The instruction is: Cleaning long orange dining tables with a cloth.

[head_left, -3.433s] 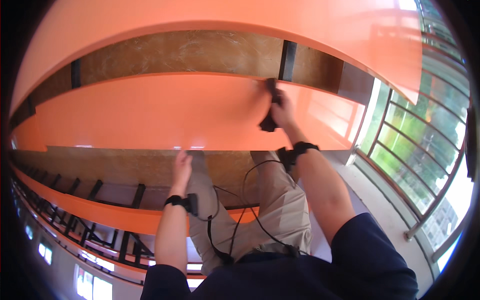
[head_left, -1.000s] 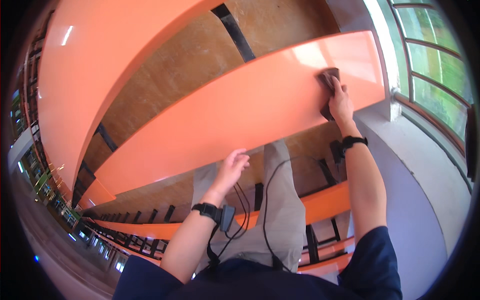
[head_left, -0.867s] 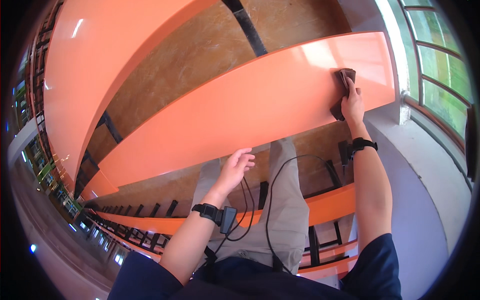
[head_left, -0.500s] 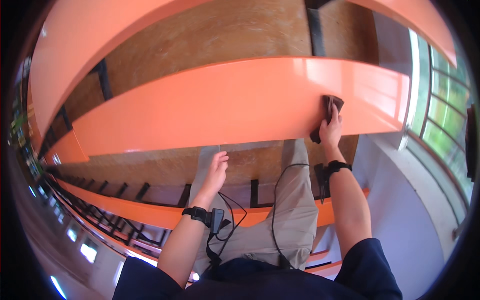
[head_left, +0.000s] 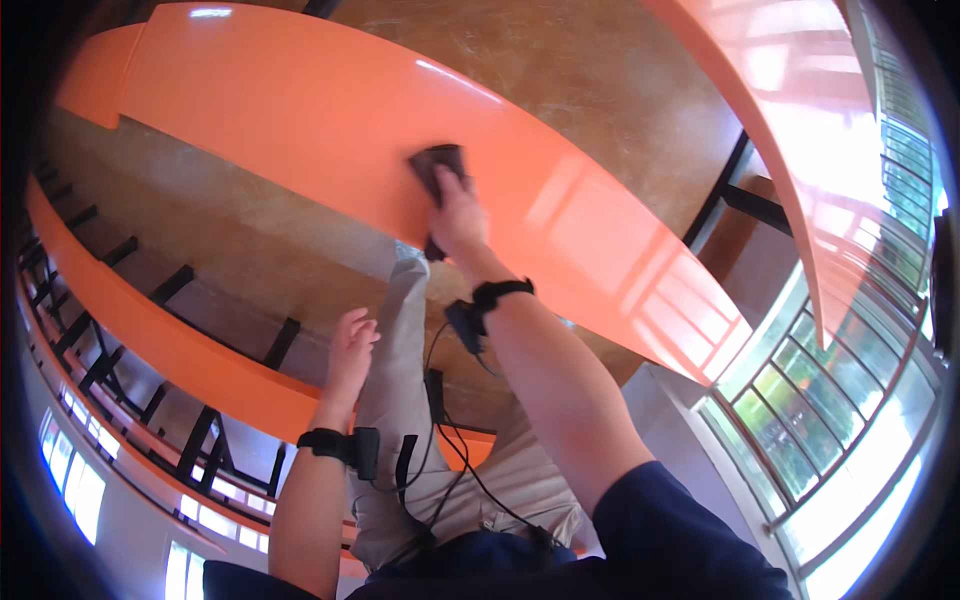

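Note:
A dark brown cloth (head_left: 436,160) lies folded against the glossy orange tabletop (head_left: 300,110). My right hand (head_left: 461,212) grips it with the fingers on top, and one end of the cloth hangs by the near edge. Slight blur covers hand and cloth. My left hand (head_left: 352,345) holds nothing; it hovers beside my leg, short of the tabletop, with its fingers loosely bent and a little apart.
Black straps with small devices and cables sit on both wrists. An orange bench (head_left: 180,355) with black metal supports runs behind me on the left. Another orange tabletop (head_left: 740,90) stands beyond. Barred windows (head_left: 800,400) are at the right, above a brown floor (head_left: 600,90).
My view has turned toward the right, so the tabletop now slants. My right hand has carried the cloth leftward along the surface, away from the window end. My left hand stays empty.

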`<state>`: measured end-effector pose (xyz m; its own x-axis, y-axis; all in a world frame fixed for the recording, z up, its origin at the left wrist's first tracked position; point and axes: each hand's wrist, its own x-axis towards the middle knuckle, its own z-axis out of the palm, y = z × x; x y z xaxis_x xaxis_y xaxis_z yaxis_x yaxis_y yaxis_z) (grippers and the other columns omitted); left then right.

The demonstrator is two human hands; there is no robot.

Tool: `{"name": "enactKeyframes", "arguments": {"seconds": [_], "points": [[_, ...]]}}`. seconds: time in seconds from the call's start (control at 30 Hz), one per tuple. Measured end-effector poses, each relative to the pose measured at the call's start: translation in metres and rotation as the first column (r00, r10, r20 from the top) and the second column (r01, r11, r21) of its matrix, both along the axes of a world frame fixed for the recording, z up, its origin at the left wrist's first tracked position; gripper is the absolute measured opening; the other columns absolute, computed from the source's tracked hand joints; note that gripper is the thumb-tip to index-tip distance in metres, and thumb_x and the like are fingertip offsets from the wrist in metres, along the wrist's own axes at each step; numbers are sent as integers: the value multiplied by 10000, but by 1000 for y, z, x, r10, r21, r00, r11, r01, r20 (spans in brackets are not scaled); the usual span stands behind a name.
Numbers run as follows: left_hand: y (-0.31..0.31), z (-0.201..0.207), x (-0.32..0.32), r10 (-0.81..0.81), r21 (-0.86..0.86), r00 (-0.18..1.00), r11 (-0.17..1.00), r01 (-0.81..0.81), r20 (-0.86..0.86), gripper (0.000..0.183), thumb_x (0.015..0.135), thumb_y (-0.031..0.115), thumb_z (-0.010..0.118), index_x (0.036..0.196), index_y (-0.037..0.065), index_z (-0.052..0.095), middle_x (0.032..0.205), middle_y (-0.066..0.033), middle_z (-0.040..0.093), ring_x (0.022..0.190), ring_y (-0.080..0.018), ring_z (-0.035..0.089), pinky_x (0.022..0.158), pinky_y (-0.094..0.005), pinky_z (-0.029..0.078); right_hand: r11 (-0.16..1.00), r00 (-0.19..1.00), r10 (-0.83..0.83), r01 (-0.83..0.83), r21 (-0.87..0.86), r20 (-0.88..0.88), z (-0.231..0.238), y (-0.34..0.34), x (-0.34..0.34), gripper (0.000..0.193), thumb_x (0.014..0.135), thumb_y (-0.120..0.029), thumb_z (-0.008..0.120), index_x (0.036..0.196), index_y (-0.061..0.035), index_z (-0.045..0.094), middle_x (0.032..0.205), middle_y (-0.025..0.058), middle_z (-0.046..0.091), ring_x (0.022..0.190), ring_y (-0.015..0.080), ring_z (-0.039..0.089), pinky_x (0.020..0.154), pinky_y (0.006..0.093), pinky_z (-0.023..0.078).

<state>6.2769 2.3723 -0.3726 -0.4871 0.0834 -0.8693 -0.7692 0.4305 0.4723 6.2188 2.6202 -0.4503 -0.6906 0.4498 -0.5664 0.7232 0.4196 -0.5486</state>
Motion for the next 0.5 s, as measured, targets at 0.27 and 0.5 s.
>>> {"name": "enactKeyframes", "arguments": {"seconds": [0.27,0.5], "points": [[-6,-21,26,-74,20,995,997,76,-64,399,945,203,548,1292,22,475,1254,-142,560,1078,-234,583,921,-312,446,762,782,615,-622,184,97,1,22,66,519,860,-103,538,1349,-250,447,1181,158,515,1008,337,605,794,421,542],[76,-26,48,-270,-76,963,960,269,4,470,930,178,546,1348,-7,433,1348,-249,479,1249,-277,485,1027,-343,373,901,920,355,-385,202,167,11,108,228,581,836,-59,535,1361,-287,431,1140,127,514,997,324,594,777,413,537]]}}
